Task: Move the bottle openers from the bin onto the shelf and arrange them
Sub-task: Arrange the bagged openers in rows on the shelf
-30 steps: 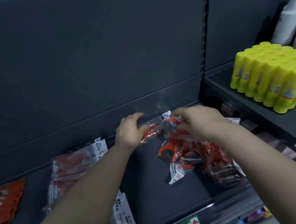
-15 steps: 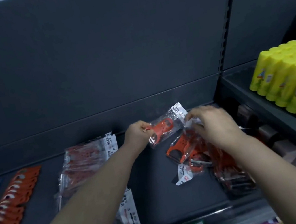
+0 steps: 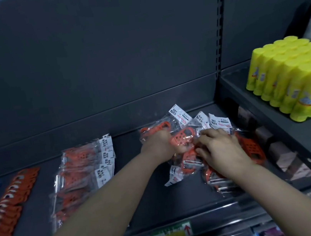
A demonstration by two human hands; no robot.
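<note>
Head view: our left hand [image 3: 158, 145] grips an orange plastic bottle opener in a clear bag [image 3: 181, 137], over the loose heap of bagged openers [image 3: 250, 150] at the right end of the dark metal shelf [image 3: 127, 148]; our right hand [image 3: 223, 153] pinches its wrapper.

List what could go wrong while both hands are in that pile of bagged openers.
1. The left hand grips one bag amid the loose pile under the right hand; pulling it could drag neighbours askew.
2. The slick bags may slide toward the shelf edge and drop.
</note>
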